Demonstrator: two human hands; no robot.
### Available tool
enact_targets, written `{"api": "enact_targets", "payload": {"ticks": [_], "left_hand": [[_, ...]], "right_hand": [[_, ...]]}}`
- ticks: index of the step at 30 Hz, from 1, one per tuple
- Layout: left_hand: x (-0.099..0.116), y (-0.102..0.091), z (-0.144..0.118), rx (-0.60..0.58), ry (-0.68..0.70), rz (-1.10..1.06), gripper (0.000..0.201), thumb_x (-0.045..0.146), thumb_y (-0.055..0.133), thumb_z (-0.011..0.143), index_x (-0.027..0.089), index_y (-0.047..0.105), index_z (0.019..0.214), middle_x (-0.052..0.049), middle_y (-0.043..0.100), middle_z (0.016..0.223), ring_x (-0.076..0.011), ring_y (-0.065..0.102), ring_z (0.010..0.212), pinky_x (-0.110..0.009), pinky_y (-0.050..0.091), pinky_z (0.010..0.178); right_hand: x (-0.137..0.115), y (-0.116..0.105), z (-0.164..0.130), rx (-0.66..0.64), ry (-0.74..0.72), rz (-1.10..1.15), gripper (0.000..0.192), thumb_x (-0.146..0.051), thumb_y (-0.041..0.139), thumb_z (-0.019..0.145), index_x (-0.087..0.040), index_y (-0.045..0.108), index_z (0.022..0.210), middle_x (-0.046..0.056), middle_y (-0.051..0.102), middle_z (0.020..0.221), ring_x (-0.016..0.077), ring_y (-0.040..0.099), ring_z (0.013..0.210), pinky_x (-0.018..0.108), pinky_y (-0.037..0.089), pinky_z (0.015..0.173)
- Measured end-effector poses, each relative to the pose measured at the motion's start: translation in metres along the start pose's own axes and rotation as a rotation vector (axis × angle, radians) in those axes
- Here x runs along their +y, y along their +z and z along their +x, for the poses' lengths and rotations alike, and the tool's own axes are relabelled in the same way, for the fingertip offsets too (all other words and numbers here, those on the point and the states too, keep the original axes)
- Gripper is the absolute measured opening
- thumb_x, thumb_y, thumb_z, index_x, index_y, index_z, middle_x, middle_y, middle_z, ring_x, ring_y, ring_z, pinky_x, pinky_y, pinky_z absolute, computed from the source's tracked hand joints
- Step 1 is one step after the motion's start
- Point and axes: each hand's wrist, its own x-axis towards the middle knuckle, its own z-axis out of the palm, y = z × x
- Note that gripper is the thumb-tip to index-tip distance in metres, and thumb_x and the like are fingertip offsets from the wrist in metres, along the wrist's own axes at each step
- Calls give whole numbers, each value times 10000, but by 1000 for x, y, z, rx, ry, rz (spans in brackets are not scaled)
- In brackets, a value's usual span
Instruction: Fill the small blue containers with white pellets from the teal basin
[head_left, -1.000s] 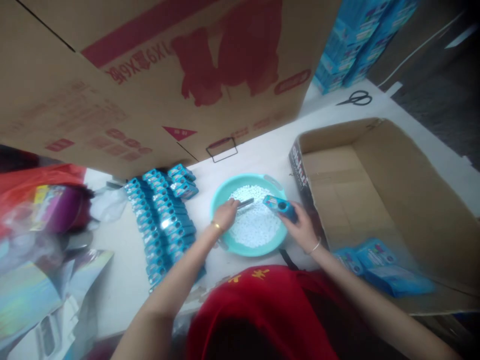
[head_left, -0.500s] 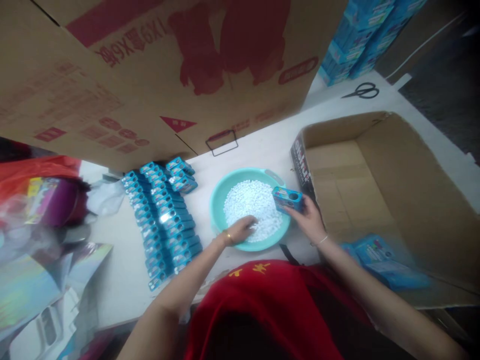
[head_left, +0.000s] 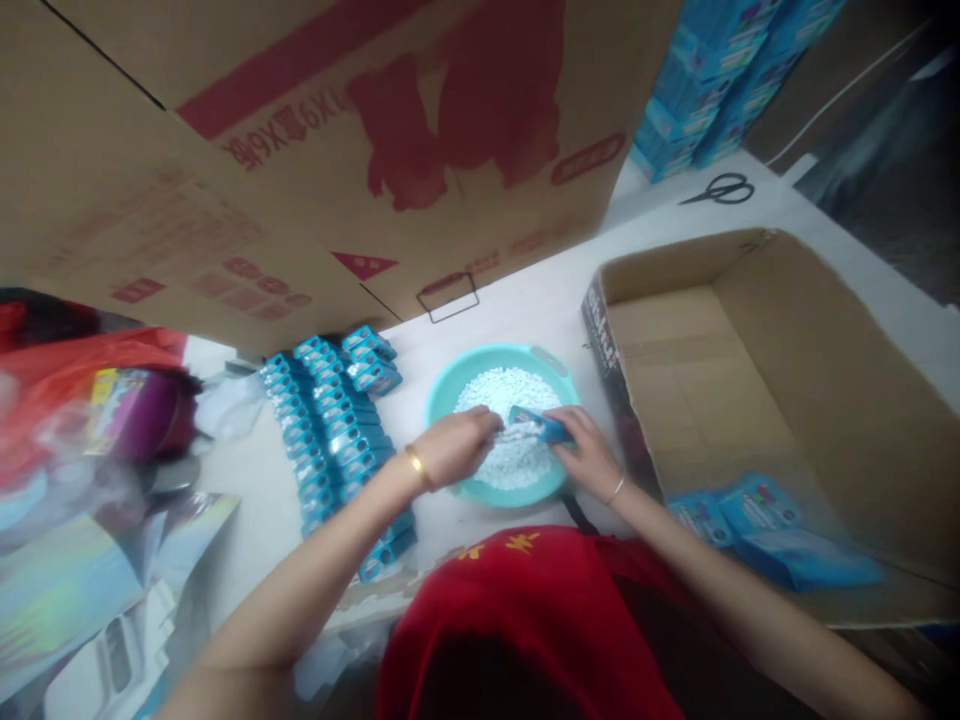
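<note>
A teal basin (head_left: 454,385) full of small white pellets (head_left: 506,390) sits on the white table in front of me. Over it, my right hand (head_left: 589,455) grips a small blue box (head_left: 536,425) lying on its side. My left hand (head_left: 454,447), with a gold bangle at the wrist, has its fingers bunched against the box's left end; what is in those fingers is hidden. Left of the basin lie rows of several identical small blue boxes (head_left: 330,430).
A big brown carton with red print (head_left: 300,150) overhangs the table's far side. An open cardboard box (head_left: 757,390) on the right holds blue packets (head_left: 772,540). Scissors (head_left: 718,190) and stacked blue cartons (head_left: 712,90) lie far right. Plastic bags (head_left: 90,430) crowd the left.
My left hand rose from the pellets at the basin's near side to the box's end. My right hand tipped the box flat and brought it lower over the basin.
</note>
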Motion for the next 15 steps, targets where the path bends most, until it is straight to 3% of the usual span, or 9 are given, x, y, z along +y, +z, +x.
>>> {"api": "enact_targets", "payload": {"ticks": [4, 7, 11, 13, 15], "left_hand": [[44, -9, 3, -112, -139, 272, 277, 89, 326, 881, 112, 537, 1058, -128, 594, 953, -222, 636, 761, -332, 508, 636], [54, -14, 5, -136, -120, 346, 313, 87, 274, 899, 106, 557, 1032, -141, 591, 954, -248, 638, 813, -345, 515, 639], [19, -7, -4, 9, -172, 261, 315, 120, 319, 895, 187, 560, 1086, -97, 615, 1008, -207, 644, 831, -322, 525, 710], [-13, 12, -7, 121, -251, 164, 336, 162, 318, 894, 238, 577, 1094, -76, 633, 1063, -201, 645, 913, -329, 529, 789], [-49, 40, 10, 209, -303, 90, 359, 205, 369, 843, 325, 610, 1080, -21, 653, 1117, -226, 610, 1072, -386, 505, 905]], "right_hand": [[1, 8, -3, -26, -29, -5, 427, -109, 496, 778, -246, 515, 1182, 78, 532, 1115, 248, 514, 1079, 450, 452, 945], [8, 14, -3, -46, -17, 24, 413, -128, 498, 786, -246, 517, 1182, 79, 536, 1123, 247, 512, 1092, 457, 448, 959], [8, 16, -6, 42, 91, 53, 424, -142, 496, 768, -257, 533, 1174, 83, 546, 1151, 253, 517, 1117, 477, 435, 989], [0, 15, -6, 149, 141, 78, 443, -166, 499, 758, -311, 543, 1174, 59, 574, 1147, 264, 540, 1106, 484, 461, 967], [2, 15, 1, 237, 129, 113, 550, -204, 567, 711, -430, 504, 1209, -4, 595, 1158, 286, 579, 1066, 485, 521, 888]]}}
